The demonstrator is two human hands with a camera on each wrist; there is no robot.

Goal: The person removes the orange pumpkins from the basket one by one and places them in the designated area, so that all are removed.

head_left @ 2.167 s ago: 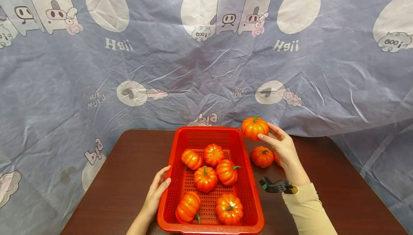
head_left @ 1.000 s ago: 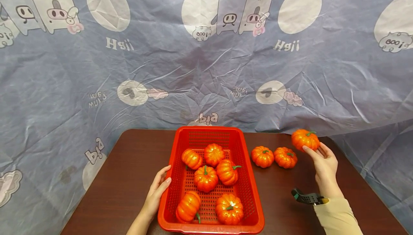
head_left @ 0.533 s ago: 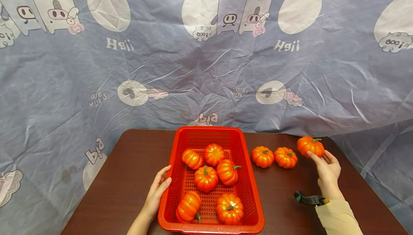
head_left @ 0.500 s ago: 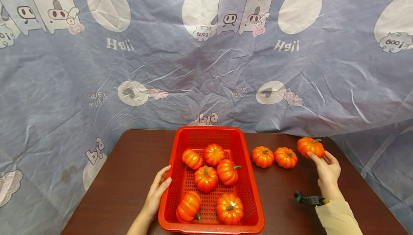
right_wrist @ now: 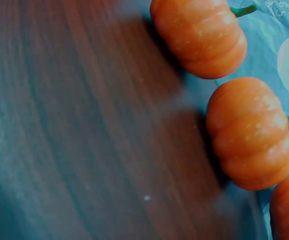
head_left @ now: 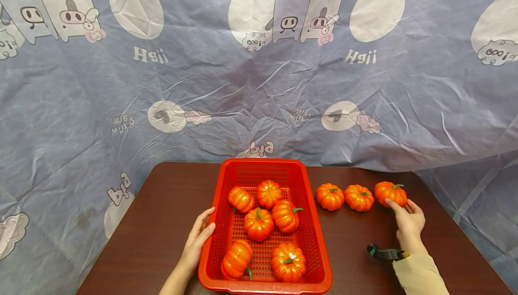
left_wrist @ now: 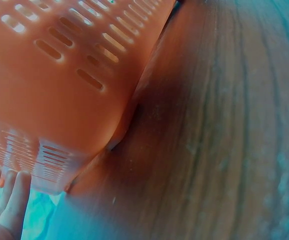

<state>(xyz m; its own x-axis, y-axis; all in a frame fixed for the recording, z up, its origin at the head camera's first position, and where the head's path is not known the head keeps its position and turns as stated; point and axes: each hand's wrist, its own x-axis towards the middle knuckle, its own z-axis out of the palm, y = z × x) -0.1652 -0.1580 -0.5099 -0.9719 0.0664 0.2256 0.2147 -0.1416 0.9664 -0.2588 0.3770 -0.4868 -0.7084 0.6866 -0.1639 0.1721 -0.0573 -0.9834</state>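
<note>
My right hand [head_left: 409, 224] holds a small orange pumpkin [head_left: 390, 193] with a green stem, thumb on its near side and fingers at its right. This pumpkin stands at the right end of a row on the table, beside a middle pumpkin [head_left: 359, 198] and a left pumpkin [head_left: 329, 197]. My left hand [head_left: 194, 241] rests its fairly straight fingers and thumb against the left side of a red plastic basket [head_left: 319, 245]. In the left wrist view, fingertips [left_wrist: 20, 187] are right at the slotted basket wall [left_wrist: 59, 100]. Several more pumpkins, among them one central pumpkin [head_left: 258, 225], lie inside the basket.
The dark brown wooden table [head_left: 162, 214] carries the basket and the row. Behind it hangs a wrinkled grey-blue cloth [head_left: 259, 83] with cartoon prints, reaching the table's back edge. A black strap device [head_left: 384, 253] sits at my right wrist.
My right hand has carried the pumpkin from beside the basket's far right corner to the right, then lowered it to the row's right end. The left hand and basket have stayed put.
</note>
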